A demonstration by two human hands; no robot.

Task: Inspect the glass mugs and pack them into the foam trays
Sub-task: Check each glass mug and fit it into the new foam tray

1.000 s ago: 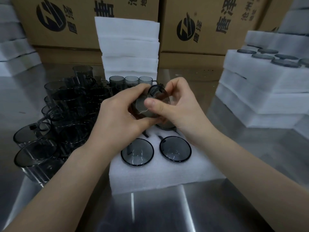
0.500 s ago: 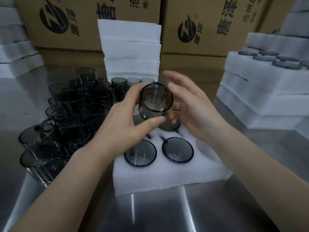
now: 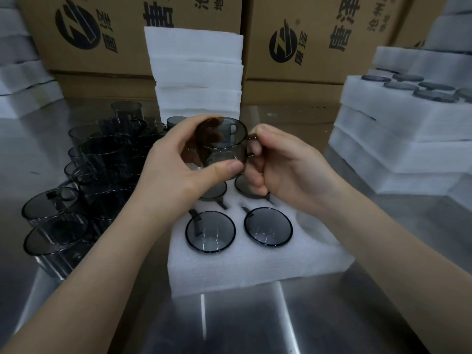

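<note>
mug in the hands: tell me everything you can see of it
The mug is a short, straight-walled cylinder of smoky grey see-through glass with a thin dark edge round its upper end. It is held in the air over the foam tray, roughly upright, tipped a little. Its handle points to the person's right. The left hand grips the body, thumb across the near wall, fingers behind. The right hand pinches the handle. No crack shows, but fine detail is too small to tell.

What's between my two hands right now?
A smoky glass mug: the left hand grips its body, the right hand holds its handle, above the foam tray. Seen in the head view.
</note>
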